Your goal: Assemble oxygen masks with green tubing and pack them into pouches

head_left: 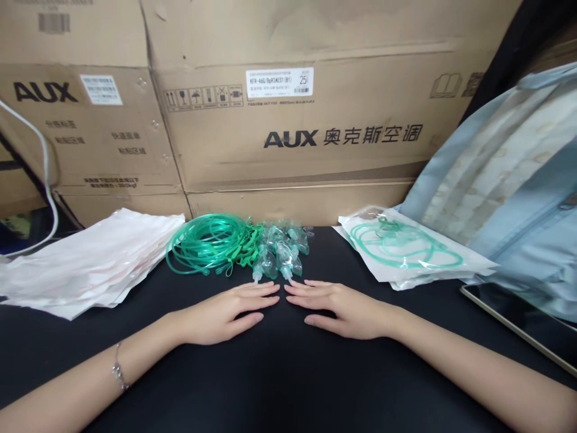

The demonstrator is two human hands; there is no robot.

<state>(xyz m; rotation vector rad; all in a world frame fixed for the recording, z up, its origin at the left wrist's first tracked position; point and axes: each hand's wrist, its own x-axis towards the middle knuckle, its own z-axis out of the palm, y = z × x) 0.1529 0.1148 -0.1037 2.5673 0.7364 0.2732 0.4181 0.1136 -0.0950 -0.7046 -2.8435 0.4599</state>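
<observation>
Both my left hand [228, 313] and my right hand [342, 310] lie flat on the black table, palms down, fingers stretched out toward each other with a small gap between the tips. Neither holds anything. Just beyond the fingertips sit several clear plastic oxygen masks [288, 255] in a cluster, their nozzle ends pointing toward me. Left of them is a coil of green tubing [202, 240], with bunched green elastic straps [247, 246] between coil and masks. A bracelet circles my left wrist.
White plastic packets [94, 258] are stacked at the left. On the right, clear-fronted packets [401, 246] show green tubing inside. A tablet-like device [527, 319] and a light blue bag [509, 180] are farther right. Cardboard boxes [288, 162] stand behind; a white cable [47, 174] hangs at left.
</observation>
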